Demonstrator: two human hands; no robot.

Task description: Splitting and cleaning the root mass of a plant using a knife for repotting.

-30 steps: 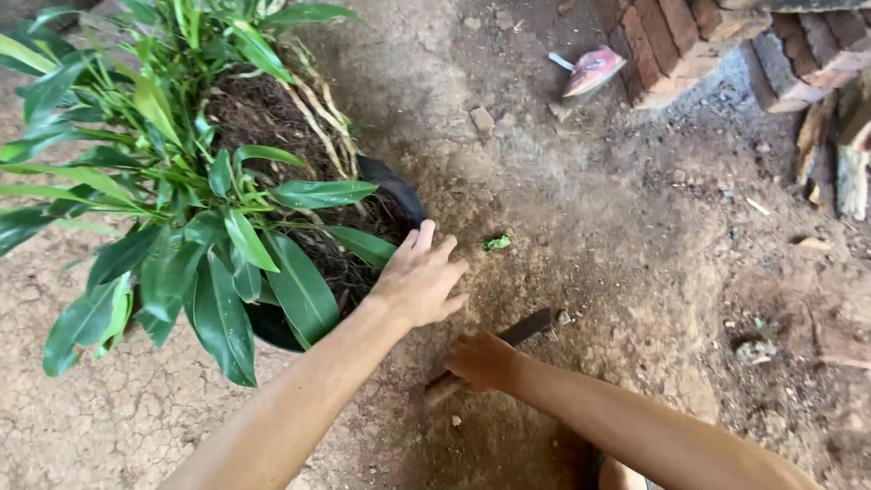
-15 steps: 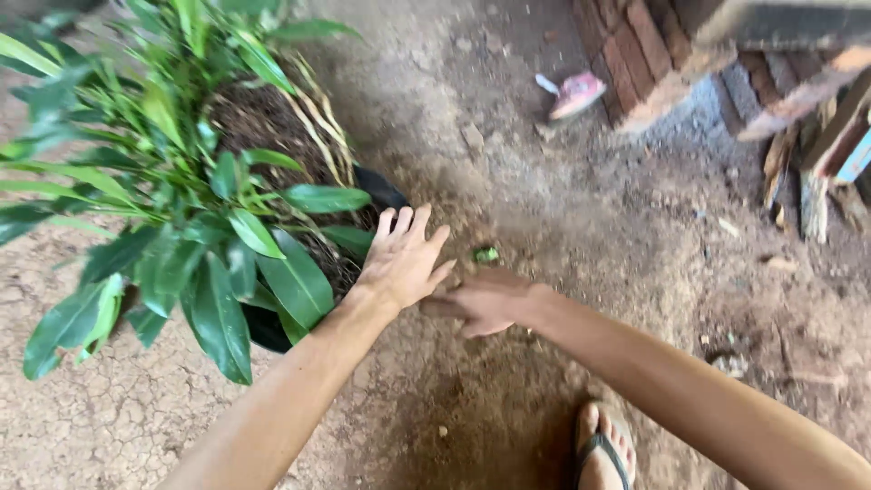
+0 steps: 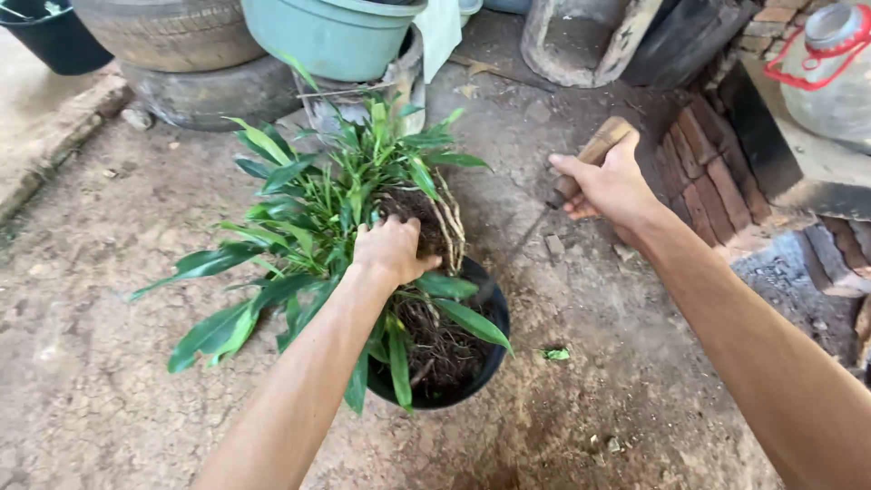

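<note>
Black plastic pot (image 3: 485, 358) lying tipped on the dirt floor (image 3: 109, 299), leafy green plant (image 3: 318, 195) and tangled root ball (image 3: 426, 227) spilling from its mouth. Left hand (image 3: 392, 249) set on the root ball, fingers (image 3: 413, 269) curled into roots and soil. Right hand (image 3: 612, 186) raised beside the bricks (image 3: 703, 168), fingers (image 3: 570, 168) wrapped tight around a wooden-handled knife (image 3: 581, 161), blade angled down toward the pot's rim.

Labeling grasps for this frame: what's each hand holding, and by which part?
Right hand grips a knife by its wooden handle, blade angled down to the black pot. Left hand clutches the plant at its root mass.
</note>
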